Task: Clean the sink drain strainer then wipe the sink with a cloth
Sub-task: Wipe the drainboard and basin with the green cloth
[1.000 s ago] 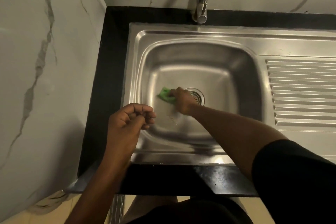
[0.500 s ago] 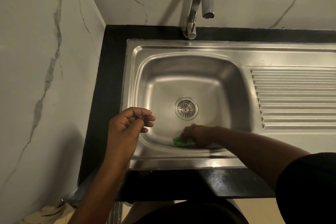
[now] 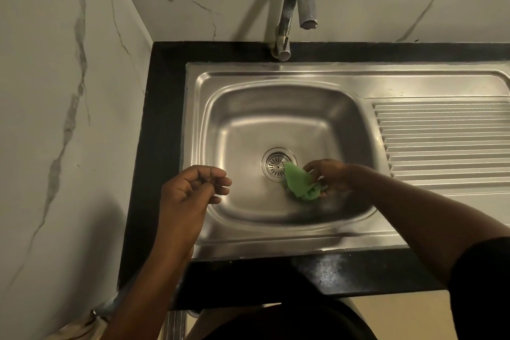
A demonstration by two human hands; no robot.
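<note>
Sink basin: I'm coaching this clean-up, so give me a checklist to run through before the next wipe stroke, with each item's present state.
1. Cloth gripped: ok, the right hand pinches it.
2. Cloth spread flat for wiping: not ok, it is bunched up.
3. Strainer seated in the drain: ok, though the cloth covers its right edge.
4. Left hand clear of the wipe path: ok, it is loosely curled, holds nothing and is at the basin's left edge.
5. Tap off: ok, no water shows at the spout.
6. Basin floor free of residue: cannot tell, the steel's glare hides fine dirt.
</note>
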